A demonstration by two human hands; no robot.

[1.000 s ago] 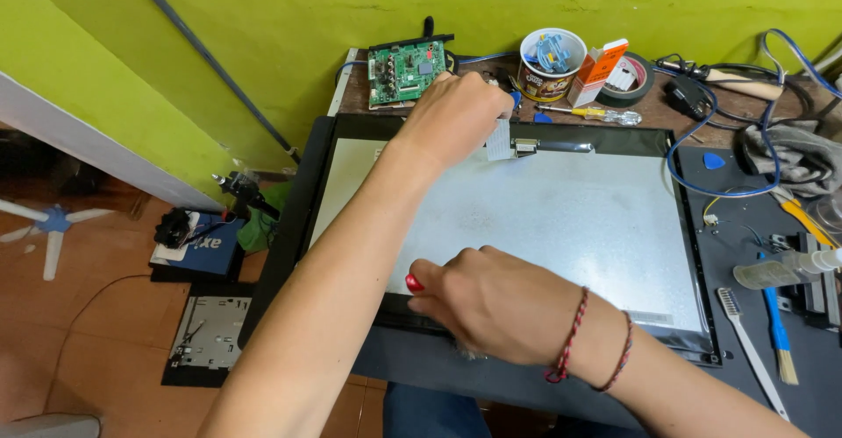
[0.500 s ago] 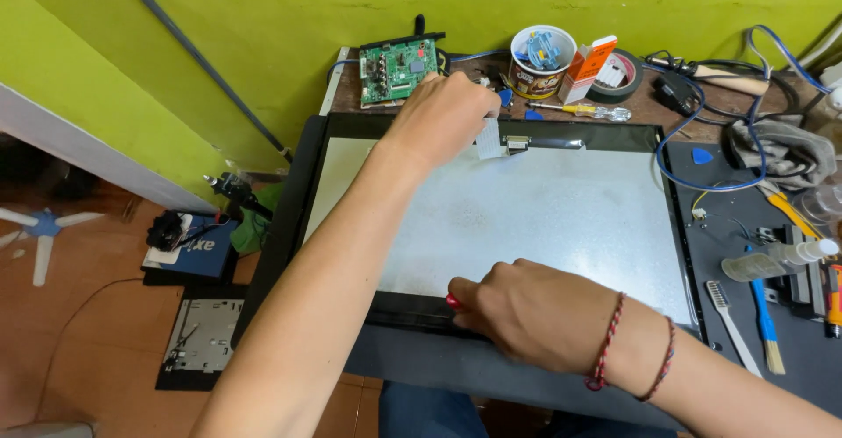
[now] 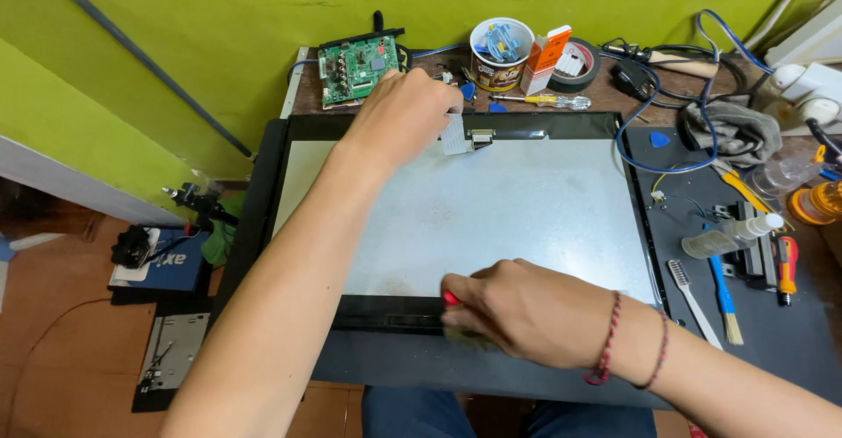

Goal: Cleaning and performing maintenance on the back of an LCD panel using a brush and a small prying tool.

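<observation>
Two hands at opposite edges of a flat display panel point(image 3: 491, 210) on the desk point(image 3: 789, 350).

The left hand point(image 3: 399, 118) pinches a white ribbon strip point(image 3: 453, 134) at the panel's far edge; the right hand point(image 3: 526, 311) is clenched around a red-tipped tool point(image 3: 450, 298) at its near edge (the tool mostly hidden).

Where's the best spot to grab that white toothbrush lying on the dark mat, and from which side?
Judging by its pose, pinch the toothbrush at mid-handle, fingers coming straight down across its narrow width. It lies flat, bristle head toward the panel, and the blue brush crowds its outer side.
</observation>
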